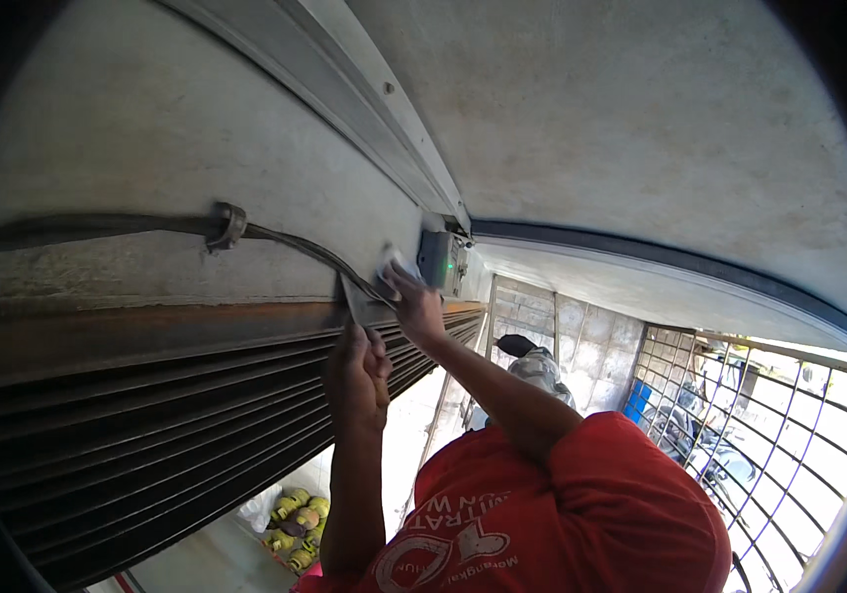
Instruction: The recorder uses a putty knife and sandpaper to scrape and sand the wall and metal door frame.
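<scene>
My left hand point(356, 371) is raised below a cable bundle point(319, 252) on the wall, its fingers closed around the lower end of a thin, flat grey piece point(352, 296). That piece points upward past the rust-brown ledge; I cannot make out its exact kind. Higher and to the right, my right hand point(417, 308) presses a crumpled white cloth point(399, 269) on the wall close to the cables. Just right of the cloth sits a small grey box point(435, 259) with a green light.
Dark horizontal slats point(166, 435) run under the rust-brown ledge point(176, 321). A metal clamp point(227, 226) holds the cables at left. Overhead runs a grey metal channel point(364, 99). A barred gate point(750, 405) stands at right; rounded yellow-green objects point(297, 519) lie far below.
</scene>
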Demonstrator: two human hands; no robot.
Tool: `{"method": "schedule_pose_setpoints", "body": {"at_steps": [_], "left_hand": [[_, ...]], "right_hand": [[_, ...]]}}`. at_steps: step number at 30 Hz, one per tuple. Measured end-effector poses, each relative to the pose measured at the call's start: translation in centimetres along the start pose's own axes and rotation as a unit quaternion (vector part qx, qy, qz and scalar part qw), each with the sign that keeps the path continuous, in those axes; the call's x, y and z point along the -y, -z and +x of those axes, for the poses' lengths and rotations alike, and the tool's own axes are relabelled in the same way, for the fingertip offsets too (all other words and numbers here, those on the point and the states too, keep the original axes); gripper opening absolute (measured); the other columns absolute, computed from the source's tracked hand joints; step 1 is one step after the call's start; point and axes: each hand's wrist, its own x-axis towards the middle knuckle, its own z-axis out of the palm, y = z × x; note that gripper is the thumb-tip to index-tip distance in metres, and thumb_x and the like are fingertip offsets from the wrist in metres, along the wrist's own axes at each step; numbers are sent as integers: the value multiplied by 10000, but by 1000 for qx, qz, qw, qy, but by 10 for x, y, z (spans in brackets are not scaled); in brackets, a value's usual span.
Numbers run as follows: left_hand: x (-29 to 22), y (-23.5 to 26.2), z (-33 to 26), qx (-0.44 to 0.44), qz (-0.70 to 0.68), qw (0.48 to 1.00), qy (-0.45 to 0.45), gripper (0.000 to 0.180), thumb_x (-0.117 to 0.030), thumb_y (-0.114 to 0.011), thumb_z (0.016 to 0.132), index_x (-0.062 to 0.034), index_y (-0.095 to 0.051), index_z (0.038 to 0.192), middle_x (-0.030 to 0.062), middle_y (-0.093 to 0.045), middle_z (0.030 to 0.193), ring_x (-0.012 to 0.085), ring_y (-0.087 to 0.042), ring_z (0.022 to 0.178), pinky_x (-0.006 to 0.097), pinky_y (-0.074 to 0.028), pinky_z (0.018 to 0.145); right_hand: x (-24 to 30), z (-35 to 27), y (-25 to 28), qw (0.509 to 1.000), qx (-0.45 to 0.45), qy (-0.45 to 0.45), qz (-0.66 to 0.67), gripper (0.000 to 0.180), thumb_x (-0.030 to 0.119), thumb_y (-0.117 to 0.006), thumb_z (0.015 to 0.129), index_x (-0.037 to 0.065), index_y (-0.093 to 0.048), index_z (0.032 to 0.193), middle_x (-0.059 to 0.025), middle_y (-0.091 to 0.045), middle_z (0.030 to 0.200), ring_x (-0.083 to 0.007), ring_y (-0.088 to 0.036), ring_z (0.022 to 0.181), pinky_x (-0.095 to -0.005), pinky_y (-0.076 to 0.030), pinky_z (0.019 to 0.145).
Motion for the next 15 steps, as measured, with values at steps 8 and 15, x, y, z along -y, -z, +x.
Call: {"method": "schedule_pose_setpoints", "body": {"at_steps": [8,15], "left_hand": [[-22,-4,-27,-21,17,999,-39,231,-256,-540,1016,-30,-586,998,16,-519,789,63,-455,641,201,-328,492],[-41,-8,-31,-7,24,1000,-19,243,-281,-521,1017,-46,-579,1005,24,-504,769,66,-380,525,187,-294,449]], "right_hand": [[13,-21,5,998,-23,-44,27,618,-184,-460,735,52,-608,1287,-195,-552,1380,-369,-559,1231,-394,-484,1029],[57,8,17,987,-20,105,123,633,-234,-444,742,16,-597,1303,-217,-568,1354,-374,-560,1244,-384,-479,1039]]}}
